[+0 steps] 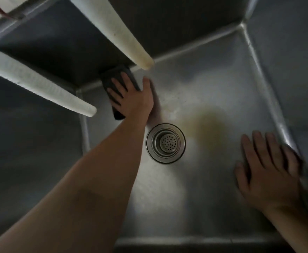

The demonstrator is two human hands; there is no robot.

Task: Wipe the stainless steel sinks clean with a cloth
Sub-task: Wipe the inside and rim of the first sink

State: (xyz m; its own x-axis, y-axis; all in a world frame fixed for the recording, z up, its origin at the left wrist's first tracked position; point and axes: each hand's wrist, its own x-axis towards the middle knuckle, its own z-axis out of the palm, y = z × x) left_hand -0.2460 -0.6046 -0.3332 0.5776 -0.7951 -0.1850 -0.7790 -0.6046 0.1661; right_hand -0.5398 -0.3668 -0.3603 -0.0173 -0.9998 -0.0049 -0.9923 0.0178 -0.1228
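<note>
Steel all round me: the sink [213,84] floor is dull and streaked, with a yellowish stain just right of the drain strainer [165,142]. My left hand [131,95] reaches far forward, arm straight, fingers spread flat on the dark cloth [113,79], pressing it into the far-left corner of the floor. The cloth's long axis runs from that corner back toward me; my palm hides most of it. My right hand [266,172] lies flat, fingers straight and slightly parted, on the floor by the right wall, blurred at its outer edge. Two pale hoses [40,84] hang above my left grip, their upper ends cut off.
</note>
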